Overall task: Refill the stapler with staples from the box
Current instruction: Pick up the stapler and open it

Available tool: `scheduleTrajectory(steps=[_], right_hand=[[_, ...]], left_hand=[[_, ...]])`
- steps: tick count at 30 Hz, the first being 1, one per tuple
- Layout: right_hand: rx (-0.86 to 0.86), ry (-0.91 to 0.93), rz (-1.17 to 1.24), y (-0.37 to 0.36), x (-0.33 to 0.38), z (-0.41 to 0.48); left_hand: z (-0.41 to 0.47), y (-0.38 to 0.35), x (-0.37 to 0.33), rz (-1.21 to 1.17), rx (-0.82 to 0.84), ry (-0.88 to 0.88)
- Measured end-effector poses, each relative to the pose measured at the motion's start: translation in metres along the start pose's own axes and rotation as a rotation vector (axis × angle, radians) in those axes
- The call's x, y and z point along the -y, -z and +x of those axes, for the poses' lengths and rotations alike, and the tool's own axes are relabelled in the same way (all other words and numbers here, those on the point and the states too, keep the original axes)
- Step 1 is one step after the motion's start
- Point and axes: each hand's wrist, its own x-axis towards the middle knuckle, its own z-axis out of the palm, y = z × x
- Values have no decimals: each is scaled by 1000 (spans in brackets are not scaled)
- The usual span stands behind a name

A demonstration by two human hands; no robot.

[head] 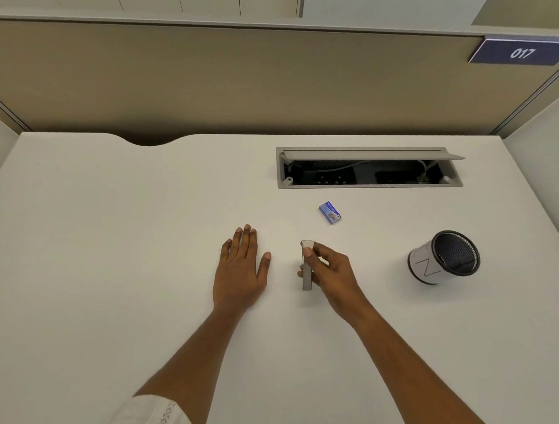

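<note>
A narrow grey-white stapler [307, 274] lies lengthwise on the white desk [113, 251], near the middle. My right hand [333, 273] grips it from the right side, thumb on its far end and fingers curled around its body. My left hand [242, 271] rests flat on the desk to the left of the stapler, fingers spread, holding nothing. A small blue staple box [329, 212] sits closed on the desk beyond the stapler, a little to the right, apart from both hands.
A black mesh pen cup [443, 257] with a white sleeve stands at the right. An open cable tray [369, 169] is recessed in the desk behind the box. A beige partition [234, 79] closes off the back edge.
</note>
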Motion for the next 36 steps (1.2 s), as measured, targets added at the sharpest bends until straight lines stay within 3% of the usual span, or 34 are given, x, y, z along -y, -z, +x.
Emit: scheduleTrajectory(steps=[11,19,23,26,30,36], right_hand=[[206,-117,518,14,35,-65],[352,-136,550,14,73,-98],[381,-135,561,12,86,-113],[389,-137,552,12,94,-121],[374,-107,498,11,105,-129],[415,-39,454,1,118,-142]], left_hand=[[-20,3,-9,21,57,-1],[-57,12,-29,-101,145,51],[-70,46,-52,-445,212,216],[-78,90,-75,-863,141,311],[-91,154,-106,-1403,155,238],[-111,209,-138,-1581,98,104]])
